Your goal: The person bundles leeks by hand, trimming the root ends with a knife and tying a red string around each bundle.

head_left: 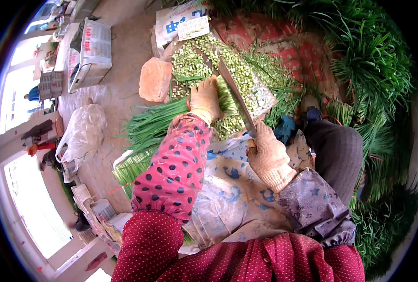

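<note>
My left hand (205,99), in a pale glove, lies over a bunch of long green chives (159,120) and holds it down, fingers bent over the stalks. The bunch's leaves trail off to the left, and its pale cut ends point right. My right hand (269,160), in a knitted work glove, is closed around the handle of a long-bladed knife (236,96). The blade stands right beside the pale stalk ends, its tip pointing away from me. Short chopped chive pieces (190,58) lie scattered around the blade and beyond the left hand, covering most of the surface beneath.
An orange block (155,80) sits left of the chopped pieces. Big heaps of chives (368,66) line the right side. On the left floor are a white crate (93,51) and a clear plastic bag (84,129). A patterned apron (227,188) covers my lap.
</note>
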`<state>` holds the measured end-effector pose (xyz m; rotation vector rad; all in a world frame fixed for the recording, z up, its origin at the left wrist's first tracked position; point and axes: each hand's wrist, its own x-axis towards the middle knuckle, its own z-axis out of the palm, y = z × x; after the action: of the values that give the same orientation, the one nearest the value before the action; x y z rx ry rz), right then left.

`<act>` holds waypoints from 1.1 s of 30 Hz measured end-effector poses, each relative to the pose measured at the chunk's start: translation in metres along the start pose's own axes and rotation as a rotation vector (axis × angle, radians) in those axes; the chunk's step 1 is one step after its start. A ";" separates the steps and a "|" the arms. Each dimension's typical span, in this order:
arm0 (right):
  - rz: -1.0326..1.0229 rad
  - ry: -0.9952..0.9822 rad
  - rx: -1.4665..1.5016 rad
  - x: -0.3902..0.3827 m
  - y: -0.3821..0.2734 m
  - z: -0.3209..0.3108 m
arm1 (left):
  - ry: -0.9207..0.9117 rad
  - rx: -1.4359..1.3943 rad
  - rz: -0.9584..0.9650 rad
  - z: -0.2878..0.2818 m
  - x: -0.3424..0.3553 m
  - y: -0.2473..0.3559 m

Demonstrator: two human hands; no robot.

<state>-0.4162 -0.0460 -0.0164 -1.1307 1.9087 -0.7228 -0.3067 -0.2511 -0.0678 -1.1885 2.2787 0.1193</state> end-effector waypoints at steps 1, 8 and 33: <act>0.023 -0.017 -0.013 0.000 -0.001 0.002 | 0.002 -0.014 0.007 0.000 0.000 0.000; 0.085 -0.102 -0.090 0.004 -0.008 0.002 | 0.031 -0.015 0.006 0.003 -0.002 0.003; 0.086 -0.225 -0.119 0.143 -0.035 0.018 | 0.152 0.041 0.073 0.018 0.012 -0.001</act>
<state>-0.4272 -0.1911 -0.0468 -1.1438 1.8147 -0.4209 -0.3038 -0.2547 -0.0890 -1.1280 2.4449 0.0103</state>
